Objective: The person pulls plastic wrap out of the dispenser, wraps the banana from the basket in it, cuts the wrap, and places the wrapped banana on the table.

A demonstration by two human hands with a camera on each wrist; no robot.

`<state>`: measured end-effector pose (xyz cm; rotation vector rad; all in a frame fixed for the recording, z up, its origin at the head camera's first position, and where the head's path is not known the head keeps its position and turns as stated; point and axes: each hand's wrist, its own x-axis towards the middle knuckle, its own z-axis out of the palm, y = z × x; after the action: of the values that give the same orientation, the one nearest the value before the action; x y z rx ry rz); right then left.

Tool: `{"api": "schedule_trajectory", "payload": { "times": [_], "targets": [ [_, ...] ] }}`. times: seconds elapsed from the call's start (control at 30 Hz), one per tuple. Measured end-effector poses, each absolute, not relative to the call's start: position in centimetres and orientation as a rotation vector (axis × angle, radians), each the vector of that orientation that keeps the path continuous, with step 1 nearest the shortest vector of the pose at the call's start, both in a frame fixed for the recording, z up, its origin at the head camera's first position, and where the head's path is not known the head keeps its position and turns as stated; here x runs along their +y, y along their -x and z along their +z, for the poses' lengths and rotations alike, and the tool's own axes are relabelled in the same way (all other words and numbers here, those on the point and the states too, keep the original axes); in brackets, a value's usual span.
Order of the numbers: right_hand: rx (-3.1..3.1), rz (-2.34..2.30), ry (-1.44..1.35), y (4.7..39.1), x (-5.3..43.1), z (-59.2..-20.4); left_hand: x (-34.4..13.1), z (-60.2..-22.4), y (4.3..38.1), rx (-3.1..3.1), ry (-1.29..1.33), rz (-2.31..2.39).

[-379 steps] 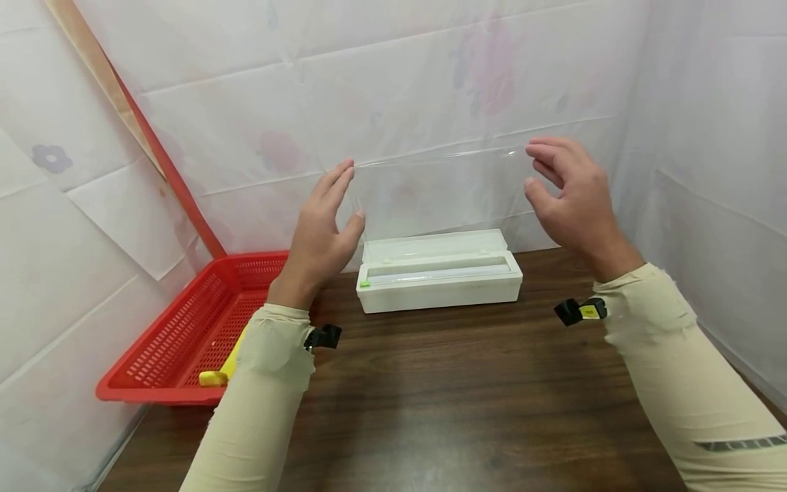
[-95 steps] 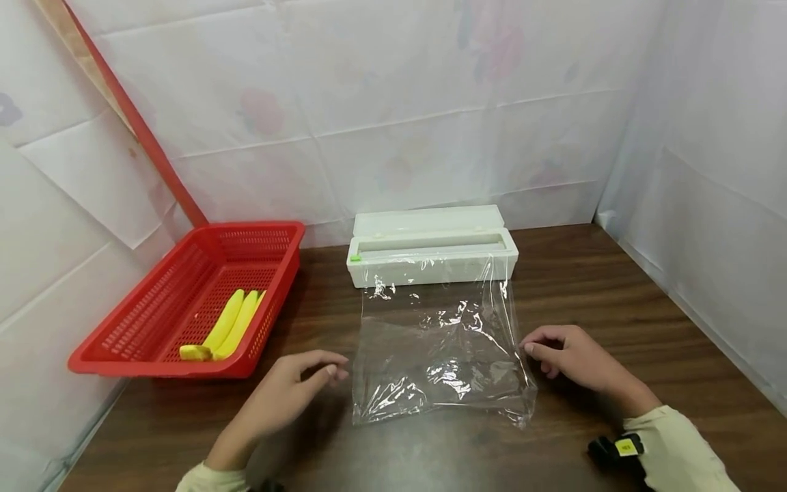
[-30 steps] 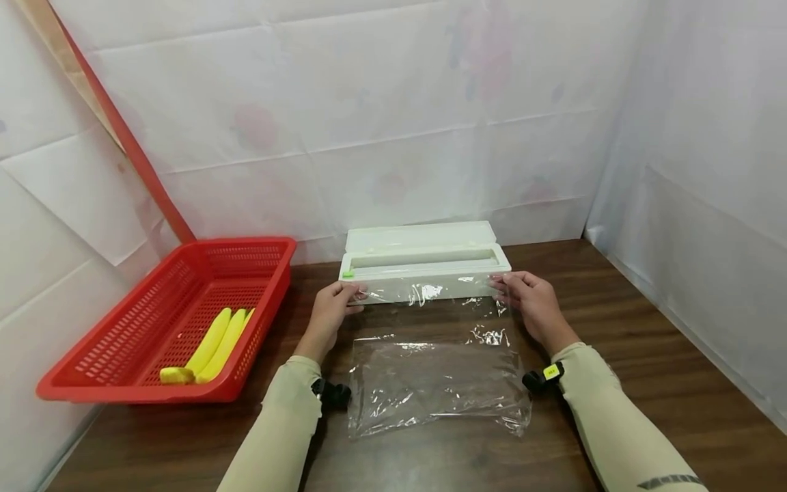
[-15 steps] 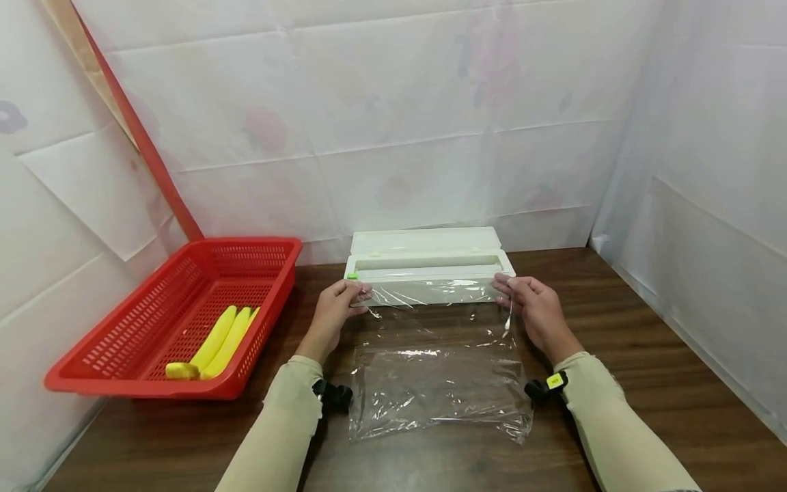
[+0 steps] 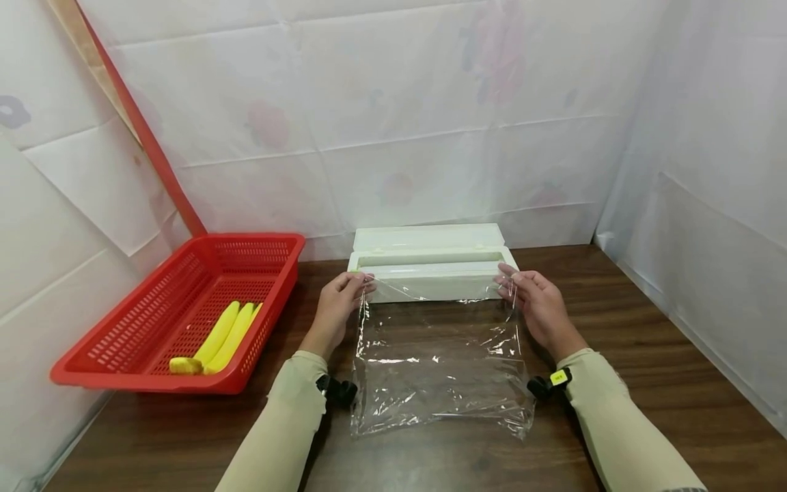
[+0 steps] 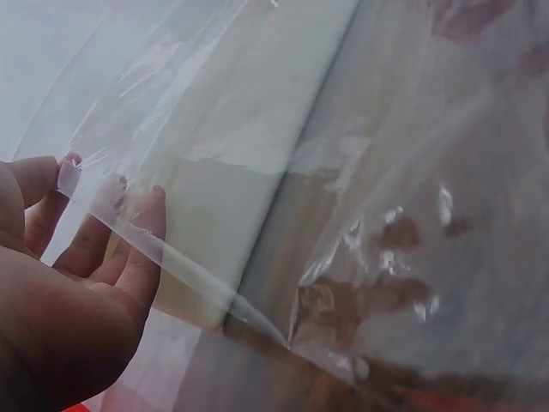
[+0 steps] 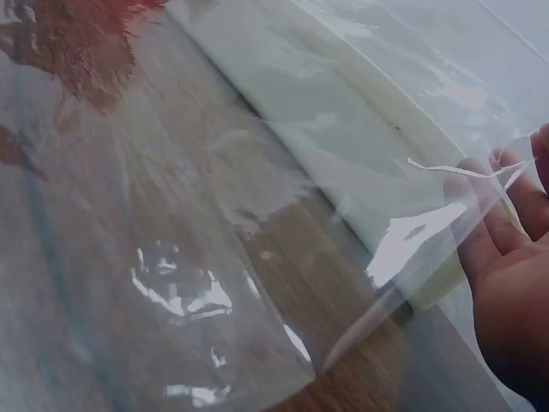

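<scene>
My left hand (image 5: 335, 307) and right hand (image 5: 541, 304) pinch the two far corners of a clear sheet of plastic wrap (image 5: 436, 393), holding that edge up in front of a white wrap dispenser box (image 5: 427, 238). From there the sheet slopes toward me, its wrinkled near part lying on the table. The box's lid stands open at the back, and a pale roll lies inside. In the left wrist view the thumb and index finger (image 6: 73, 163) pinch a corner, other fingers showing behind the film. In the right wrist view, film stretches from the right fingers (image 7: 476, 206).
A red perforated basket (image 5: 144, 384) stands on the left with several yellow bananas (image 5: 221, 338) in it. Behind the box and on both sides hang white patterned sheets (image 5: 393, 116). The brown wooden table (image 5: 639, 355) extends to the right.
Earlier both hands held film high; later it lay on the table, hands beside it. They then moved to the box and gripped the far edge, which has since risen slightly.
</scene>
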<state>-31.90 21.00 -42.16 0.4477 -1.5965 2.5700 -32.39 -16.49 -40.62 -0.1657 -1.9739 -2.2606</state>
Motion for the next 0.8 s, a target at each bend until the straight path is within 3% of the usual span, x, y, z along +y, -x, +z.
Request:
{"api": "schedule_trajectory", "payload": {
  "times": [0.8],
  "targets": [
    [-1.381, 2.706, -0.634, 31.66, 21.32, -41.51, -16.61, -40.00, 32.13, -1.696, 0.247, -2.560]
  ]
}}
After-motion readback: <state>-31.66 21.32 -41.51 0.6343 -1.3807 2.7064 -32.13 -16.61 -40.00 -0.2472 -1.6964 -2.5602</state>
